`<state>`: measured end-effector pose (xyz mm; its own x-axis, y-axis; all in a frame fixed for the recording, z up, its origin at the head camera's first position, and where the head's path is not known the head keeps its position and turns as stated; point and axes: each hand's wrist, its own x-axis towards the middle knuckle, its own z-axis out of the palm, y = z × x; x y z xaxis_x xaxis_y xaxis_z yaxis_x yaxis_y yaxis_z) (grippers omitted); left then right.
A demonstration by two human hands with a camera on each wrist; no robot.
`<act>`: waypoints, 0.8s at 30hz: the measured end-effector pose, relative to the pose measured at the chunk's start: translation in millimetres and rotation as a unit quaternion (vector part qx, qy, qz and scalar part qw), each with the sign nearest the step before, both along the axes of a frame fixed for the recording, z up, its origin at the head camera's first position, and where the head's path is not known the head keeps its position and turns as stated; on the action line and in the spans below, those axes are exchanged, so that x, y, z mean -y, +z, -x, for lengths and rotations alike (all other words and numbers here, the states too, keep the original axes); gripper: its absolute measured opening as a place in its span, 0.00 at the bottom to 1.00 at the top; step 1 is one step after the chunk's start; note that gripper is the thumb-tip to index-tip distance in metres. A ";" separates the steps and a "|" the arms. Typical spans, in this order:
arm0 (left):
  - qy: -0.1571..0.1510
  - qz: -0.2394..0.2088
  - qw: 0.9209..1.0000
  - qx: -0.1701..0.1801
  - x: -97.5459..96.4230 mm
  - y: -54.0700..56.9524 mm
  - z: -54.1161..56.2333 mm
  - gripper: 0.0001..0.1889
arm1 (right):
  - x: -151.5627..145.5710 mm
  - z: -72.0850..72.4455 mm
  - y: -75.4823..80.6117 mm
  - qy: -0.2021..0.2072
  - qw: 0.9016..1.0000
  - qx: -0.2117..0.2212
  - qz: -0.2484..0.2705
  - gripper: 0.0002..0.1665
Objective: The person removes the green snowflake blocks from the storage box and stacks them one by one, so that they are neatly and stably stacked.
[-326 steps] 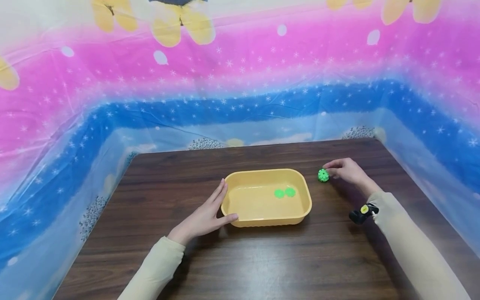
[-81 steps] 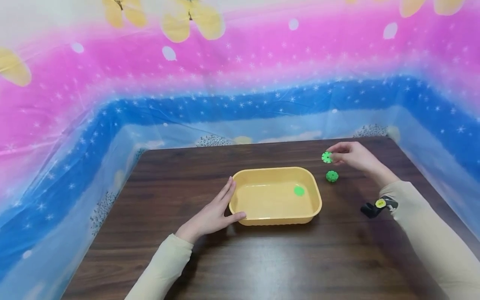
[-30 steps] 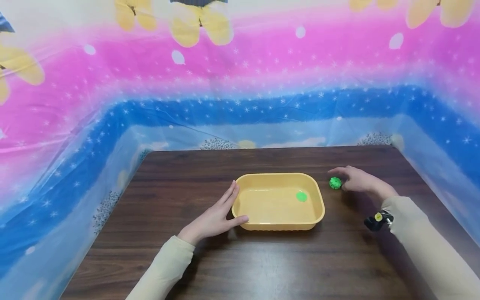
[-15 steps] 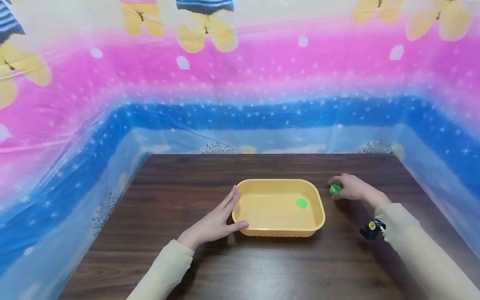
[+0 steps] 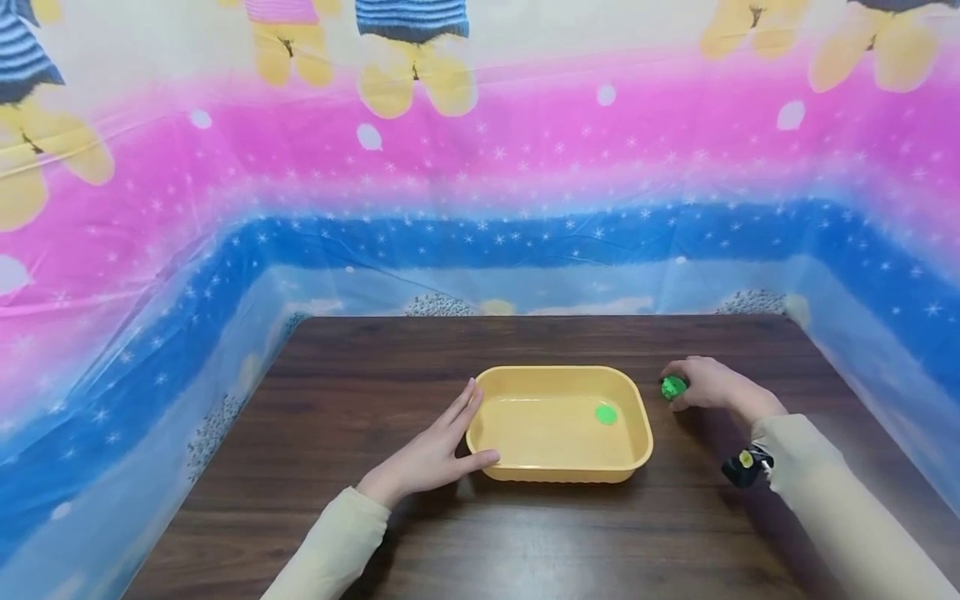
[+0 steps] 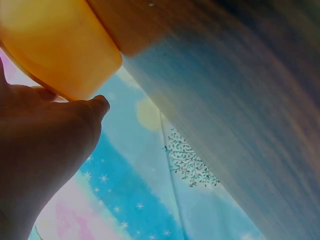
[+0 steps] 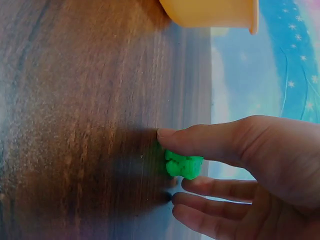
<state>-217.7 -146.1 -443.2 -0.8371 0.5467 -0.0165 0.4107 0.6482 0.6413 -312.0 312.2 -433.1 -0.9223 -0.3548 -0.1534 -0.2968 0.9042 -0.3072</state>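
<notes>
In the head view my left hand (image 5: 427, 458) rests on the left end of a yellow plastic tub (image 5: 555, 475), fingers straight along the rim and thumb over its near edge. A flat green disc (image 5: 606, 414) lies inside the tub at the right. Beyond that side, my right hand (image 5: 716, 387) holds a small stack of green notched plastic discs (image 5: 672, 387) down at the table, thumb and fingers around it. From the right wrist, the stack (image 7: 184, 165) shows between thumb and fingers, partly covered by the thumb.
The dark wood table (image 5: 525, 542) carries the tub near its middle. A printed cloth (image 5: 480, 233) hangs around its back and sides. A black wrist camera (image 5: 745, 468) sits on the right wrist.
Earlier two green discs lay in the tub; now one does. My right hand held a disc up above the stack, then came down, and its fingers now close around the stack.
</notes>
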 end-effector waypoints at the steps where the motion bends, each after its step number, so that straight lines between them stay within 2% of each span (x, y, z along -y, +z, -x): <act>1: -0.001 0.000 1.000 0.000 -0.5 0.0 -0.2 0.54 | -0.9 -0.7 -0.5 0.000 1.000 0.000 -0.001 0.31; 7: -0.002 0.002 1.000 0.005 -0.7 0.6 -0.7 0.54 | 0.4 0.9 -0.1 -0.006 1.000 0.009 0.010 0.32; 12: 0.002 0.001 1.000 0.002 -0.3 0.8 0.3 0.53 | 4.7 4.2 5.7 -0.018 1.000 0.008 0.001 0.32; 18: -0.001 0.002 1.000 0.010 -0.9 -0.5 0.6 0.54 | 5.9 3.6 5.6 -0.029 0.999 0.016 -0.007 0.29; 24: 0.000 0.000 1.000 0.010 -0.5 -0.6 2.3 0.54 | 7.3 4.9 6.2 -0.023 1.000 0.007 -0.015 0.30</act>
<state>-220.0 -145.5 -443.8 -0.8361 0.5475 -0.0328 0.3987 0.6478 0.6492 -316.9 304.9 -426.9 -0.9354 -0.3063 -0.1767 -0.2495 0.9258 -0.2839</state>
